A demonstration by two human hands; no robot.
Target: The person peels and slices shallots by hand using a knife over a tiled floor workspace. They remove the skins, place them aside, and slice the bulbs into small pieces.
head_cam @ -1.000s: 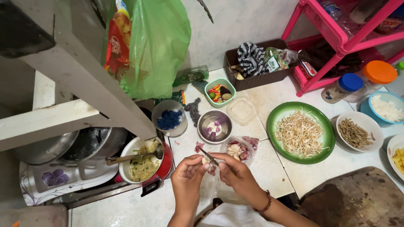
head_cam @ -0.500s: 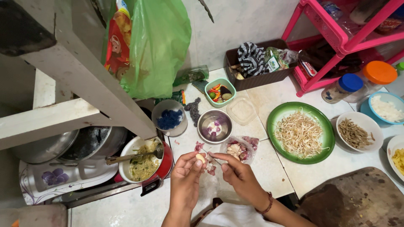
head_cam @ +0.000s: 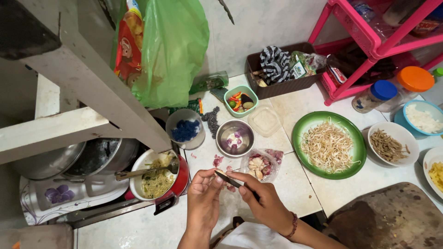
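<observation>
Slim dark knife blade (head_cam: 229, 179) against small pale clove (head_cam: 218, 174)

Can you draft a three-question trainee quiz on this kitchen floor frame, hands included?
1. True or false: the right hand holds a small knife whose blade points toward the left hand.
2. What lies on the green plate? A) blue beads B) pale bean sprouts C) noodles
3. Fill in: the red pot left of the hands holds noodles and a ____.

Key
1. True; the left hand pinches a small pale piece at the blade, too small to identify.
2. B
3. spoon, its long handle sticking out to the left.
</observation>
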